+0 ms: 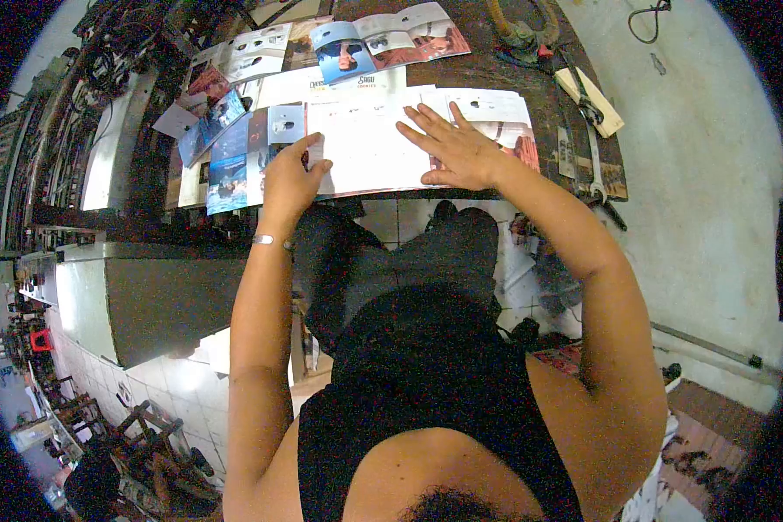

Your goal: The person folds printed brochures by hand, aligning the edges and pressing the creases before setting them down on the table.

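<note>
Nearest are the person's black sleeveless top and dark-trousered knees, tucked under the near edge of the dark, worn workbench (505, 70). The left hand (289, 181), with a thin silver bracelet (265, 239) at its wrist, is curled shut on the near left edge of the large white printed paper sheet (365, 143). That sheet lies flat along the bench's near edge. To the right, well apart from the left, the right hand (461, 150) lies open on the same sheet, palm down and fingers spread.

This looks like holding and smoothing the sheet. Lifting or folding it would call for the flat palm to ease off while the left keeps its pinch.

Just left lies a blue glossy leaflet (233, 165). Farther off is an open colour brochure (387, 42), and at far right a pale wooden block (590, 97).
</note>
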